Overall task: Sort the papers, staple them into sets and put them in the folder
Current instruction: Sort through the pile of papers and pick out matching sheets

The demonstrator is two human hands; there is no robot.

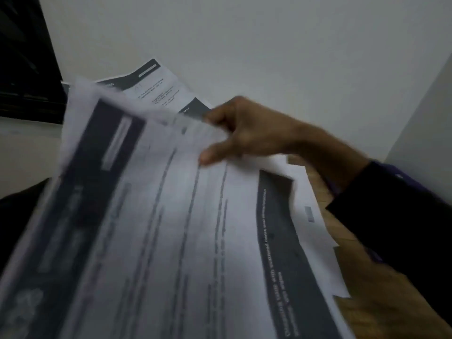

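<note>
We had the top sheet (151, 216) raised and tilted toward us, blurred, its dark header band running along its left side. Our right hand (247, 128) pinched its far right edge, thumb on the printed face and the other fingers curled behind the paper. Under that sheet, toward its lower right, lay more loose papers (288, 228), their edges fanned and uneven, one with a dark band of white lettering. Beyond the top sheet's far edge, another printed page (156, 86) rested flat on the pale desk (269, 57). To the right of the top sheet, past our dark sleeve (403, 216), a strip of wooden surface (347, 238) showed beneath the papers.

Our left hand was not in sight; we could not tell whether it held the sheet from below.

As for progress, we judged ourselves early in the sorting: the sheets looked loose and unaligned, we saw no staple on any corner, and neither stapler nor folder appeared in view. Grouping into sets, stapling and filing all seemed yet to be done.
</note>
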